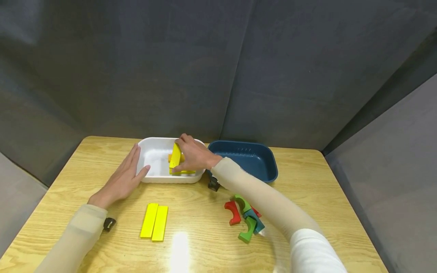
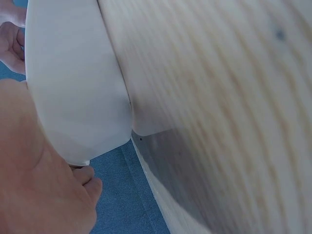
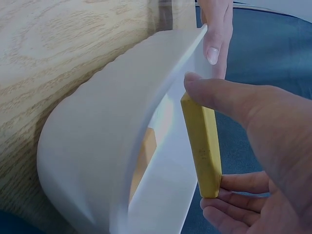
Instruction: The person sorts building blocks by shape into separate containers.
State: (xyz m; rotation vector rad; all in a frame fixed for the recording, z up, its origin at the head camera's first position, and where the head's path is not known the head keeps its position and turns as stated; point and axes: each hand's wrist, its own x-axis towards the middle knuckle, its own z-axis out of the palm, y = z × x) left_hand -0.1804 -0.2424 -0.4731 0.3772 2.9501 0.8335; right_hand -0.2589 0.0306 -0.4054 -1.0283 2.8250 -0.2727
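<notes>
In the head view my right hand (image 1: 196, 154) grips a yellow block (image 1: 175, 156) by its two ends, above the right part of a white tray (image 1: 150, 178). The right wrist view shows the yellow block (image 3: 202, 146) between thumb and fingertips, over the tray wall (image 3: 97, 126). Beneath it in the tray lie another yellow block (image 1: 187, 172) and an orange block (image 1: 169, 157), both partly hidden. My left hand (image 1: 123, 178) rests against the tray's left end, fingers straight along the rim; the left wrist view shows this hand (image 2: 44, 165) beside the white wall (image 2: 78, 87).
A dark blue tray (image 1: 252, 163) stands right of the white one, partly behind my right arm. Two yellow blocks (image 1: 154, 223) lie side by side on the table near the front. Red (image 1: 233, 213), green (image 1: 248, 230) and blue (image 1: 254, 221) blocks lie in a pile at right, some arched.
</notes>
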